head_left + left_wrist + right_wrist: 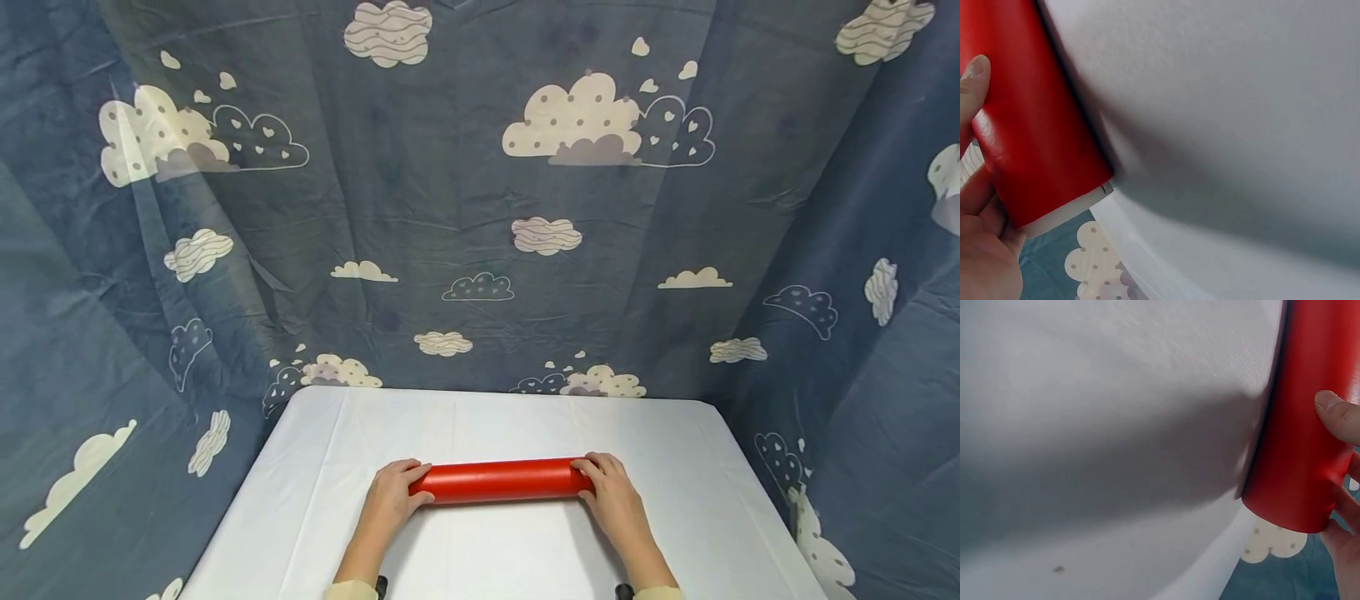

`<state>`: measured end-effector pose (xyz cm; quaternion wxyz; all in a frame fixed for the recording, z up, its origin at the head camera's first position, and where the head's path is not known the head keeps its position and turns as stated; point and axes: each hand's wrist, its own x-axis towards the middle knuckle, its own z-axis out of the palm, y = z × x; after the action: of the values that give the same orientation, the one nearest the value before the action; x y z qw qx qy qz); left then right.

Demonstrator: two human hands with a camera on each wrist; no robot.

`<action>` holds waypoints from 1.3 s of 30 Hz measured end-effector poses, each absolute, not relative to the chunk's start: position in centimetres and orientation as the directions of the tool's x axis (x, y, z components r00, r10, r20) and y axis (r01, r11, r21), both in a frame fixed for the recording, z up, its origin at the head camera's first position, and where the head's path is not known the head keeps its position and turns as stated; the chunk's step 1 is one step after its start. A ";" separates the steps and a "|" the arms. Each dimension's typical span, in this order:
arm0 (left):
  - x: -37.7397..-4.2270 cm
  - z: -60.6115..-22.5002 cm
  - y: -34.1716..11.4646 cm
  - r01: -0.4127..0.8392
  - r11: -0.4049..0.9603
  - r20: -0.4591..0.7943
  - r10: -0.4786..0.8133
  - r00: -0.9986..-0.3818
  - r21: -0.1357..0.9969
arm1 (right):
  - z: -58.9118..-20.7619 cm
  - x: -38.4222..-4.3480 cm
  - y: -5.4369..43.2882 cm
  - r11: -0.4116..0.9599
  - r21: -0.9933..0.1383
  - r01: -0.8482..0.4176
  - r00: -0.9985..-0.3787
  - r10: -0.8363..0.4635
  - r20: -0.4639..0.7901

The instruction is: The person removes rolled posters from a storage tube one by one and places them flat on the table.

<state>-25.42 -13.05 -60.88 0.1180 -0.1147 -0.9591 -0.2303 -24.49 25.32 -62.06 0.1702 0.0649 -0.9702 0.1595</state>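
Backdrop: blue cloth with cloud print, hung behind the bench and down both its sides.

Bench: white cover, a few creases. One small dark speck on the cover shows in the right wrist view, bench; bench in the left wrist view is plain white.

Roll: red, glossy, lying crosswise on the bench, nearer its front edge than the backdrop side. White inner layer shows at the end in the left wrist view, roll. Roll in the right wrist view looks fully wound; no loose sheet is seen on the bench.

Left hand: curled round the left end of the roll, thumb on the near side, fingers over the top.

Right hand: same grip on the right end, thumb pressed to the red surface.

Judgement: step in hand is a two-handed hold of the wound roll, set square to the bench edge. A next move, whether lifting or rolling, would call for both hands acting evenly so the ends stay level and the winding does not skew or telescope.
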 end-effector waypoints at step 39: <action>-23.6 -60.8 -11.8 0.174 0.870 0.262 0.054 -0.964 0.461 | -61.6 -26.3 26.1 0.927 -0.307 -0.218 -0.942 -0.118 0.313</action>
<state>-23.61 -11.84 -60.79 0.1212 -0.0594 -0.9595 -0.2475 -26.32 26.10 -61.56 0.1461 0.0864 -0.9705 0.1709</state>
